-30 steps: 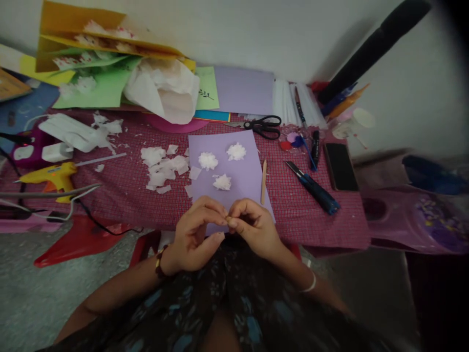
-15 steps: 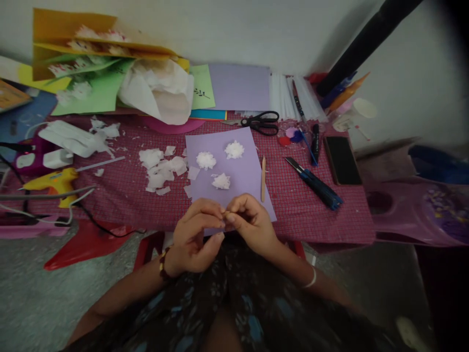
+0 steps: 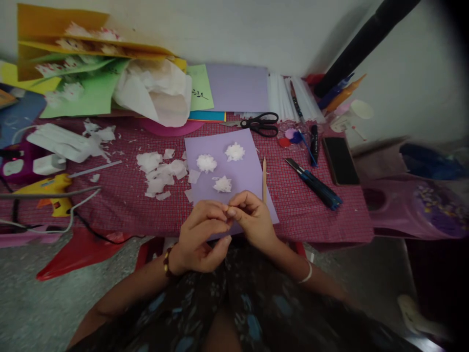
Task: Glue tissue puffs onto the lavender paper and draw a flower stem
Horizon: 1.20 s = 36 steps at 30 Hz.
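Over the near edge of a purple sheet, my two hands meet at their fingertips. The thumb and forefinger of my right hand are pinched together on something too small to make out. My left hand touches the same spot with its fingertips, its thumb held apart below; whether it grips anything is hidden. Three white crumpled paper flowers lie on the sheet: one at the left, one at the upper right and one nearest my hands. A wooden stick lies along the sheet's right edge.
White paper pieces lie left of the sheet. A yellow glue gun with cables is at the far left. Black scissors are behind; a blue cutter and a phone are at the right. Coloured papers stand by the wall.
Both hands have shifted slightly, still joined at the fingertips, with my left hand a little further right. The view has moved a little; the flowers lie as before.
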{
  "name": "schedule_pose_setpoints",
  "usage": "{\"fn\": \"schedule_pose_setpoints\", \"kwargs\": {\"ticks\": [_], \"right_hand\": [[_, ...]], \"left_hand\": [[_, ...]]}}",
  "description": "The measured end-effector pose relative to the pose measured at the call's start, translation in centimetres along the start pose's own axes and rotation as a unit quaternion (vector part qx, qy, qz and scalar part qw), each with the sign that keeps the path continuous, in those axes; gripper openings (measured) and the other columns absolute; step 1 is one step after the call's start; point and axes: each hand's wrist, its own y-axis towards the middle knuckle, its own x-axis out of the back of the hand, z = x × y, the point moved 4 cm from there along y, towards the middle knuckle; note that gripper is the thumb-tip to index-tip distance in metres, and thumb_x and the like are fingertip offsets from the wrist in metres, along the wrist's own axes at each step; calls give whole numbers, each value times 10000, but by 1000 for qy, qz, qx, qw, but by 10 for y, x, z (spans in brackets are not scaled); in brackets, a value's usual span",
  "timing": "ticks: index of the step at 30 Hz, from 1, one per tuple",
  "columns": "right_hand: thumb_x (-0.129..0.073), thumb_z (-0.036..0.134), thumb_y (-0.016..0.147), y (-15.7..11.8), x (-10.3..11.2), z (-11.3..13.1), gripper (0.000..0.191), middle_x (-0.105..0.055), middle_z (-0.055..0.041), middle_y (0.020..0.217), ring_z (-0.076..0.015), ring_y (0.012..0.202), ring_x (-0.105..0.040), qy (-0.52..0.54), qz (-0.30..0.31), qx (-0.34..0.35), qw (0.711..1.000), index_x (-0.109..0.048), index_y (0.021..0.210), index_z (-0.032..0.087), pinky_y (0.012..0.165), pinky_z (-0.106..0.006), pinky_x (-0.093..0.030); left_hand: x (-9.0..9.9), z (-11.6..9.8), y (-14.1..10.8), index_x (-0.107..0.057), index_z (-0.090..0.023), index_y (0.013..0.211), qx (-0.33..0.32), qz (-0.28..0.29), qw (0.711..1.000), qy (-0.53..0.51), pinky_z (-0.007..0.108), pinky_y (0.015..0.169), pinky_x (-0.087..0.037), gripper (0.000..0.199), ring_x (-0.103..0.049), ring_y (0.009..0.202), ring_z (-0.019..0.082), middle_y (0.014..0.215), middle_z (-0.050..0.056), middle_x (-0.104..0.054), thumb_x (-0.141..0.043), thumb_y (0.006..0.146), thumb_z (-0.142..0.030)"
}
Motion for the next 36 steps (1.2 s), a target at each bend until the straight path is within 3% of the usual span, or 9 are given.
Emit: {"fn": "schedule_pose_setpoints", "kwargs": {"ticks": [4, 8, 13, 19, 22, 26, 28, 31, 36], "right_hand": [[-810, 397, 711, 3, -2, -2, 314, -609, 61, 629, -83, 520, -580, 9, 61, -37, 997, -559, 733, 210, 512, -213, -468], [-800, 395, 726, 3, 0, -7, 317, -610, 60, 619, -80, 517, -578, 5, 59, -42, 997, -547, 722, 205, 517, -210, -464], [-781, 394, 754, 5, 1, -9, 299, -620, 56, 625, -82, 524, -589, 7, 47, -31, 998, -549, 743, 204, 537, -215, -477], [-777, 372, 763, 6, 3, -9, 276, -629, 51, 604, -89, 521, -598, 11, 55, -25, 998, -556, 743, 207, 537, -219, -482], [-760, 351, 785, 6, 7, -11, 247, -659, 37, 635, -92, 531, -617, 25, 47, -17, 998, -562, 751, 205, 540, -222, -490], [-717, 360, 827, 4, 9, -13, 198, -712, 11, 731, -104, 569, -651, 52, 40, -16, 998, -597, 857, 205, 572, -249, -530], [-688, 363, 851, 2, 8, -12, 183, -716, 6, 739, -105, 582, -658, 44, 45, -20, 998, -612, 884, 200, 591, -255, -542], [-666, 355, 868, -1, 6, -9, 166, -720, 1, 753, -103, 593, -665, 21, 61, -19, 998, -624, 875, 194, 608, -254, -550], [-702, 354, 835, -3, 5, -4, 169, -699, 19, 712, -104, 579, -656, 0, 52, -8, 999, -634, 852, 200, 579, -243, -544]], "left_hand": [[3, 4, -1, -710, -239, 810, 32, -20, 999, -26, 369, 788, -516, 192, -631, 841, 224, 817, 56, -672, -653, 690, -101], [3, 11, 0, -695, -218, 856, 54, -42, 996, -49, 345, 781, -525, 187, -636, 856, 204, 862, 62, -665, -613, 750, -87], [1, 10, 5, -646, -171, 873, -47, -43, 998, -18, 308, 717, -543, 148, -633, 828, 181, 832, 56, -636, -595, 758, -94], [-1, 9, 10, -629, -168, 868, -55, -37, 998, -16, 303, 718, -540, 125, -627, 823, 171, 824, 51, -627, -585, 783, -87], [-5, 19, 7, -639, -164, 842, 0, -52, 995, -79, 310, 745, -529, 82, -631, 841, 173, 830, 54, -622, -580, 828, -107], [-7, 36, 0, -626, -170, 798, 77, -118, 967, -211, 334, 774, -517, 105, -627, 849, 174, 817, 42, -600, -564, 880, -152], [-6, 33, 0, -630, -172, 814, 50, -120, 974, -184, 346, 782, -520, 85, -627, 857, 178, 832, 47, -606, -574, 876, -163], [-3, 21, 4, -632, -176, 844, -33, -86, 994, -64, 342, 761, -539, 57, -635, 848, 179, 834, 46, -615, -589, 838, -140], [-5, 8, 3, -605, -174, 860, -133, -26, 988, 71, 325, 712, -568, 185, -634, 840, 182, 842, 41, -598, -615, 720, -53]]}}
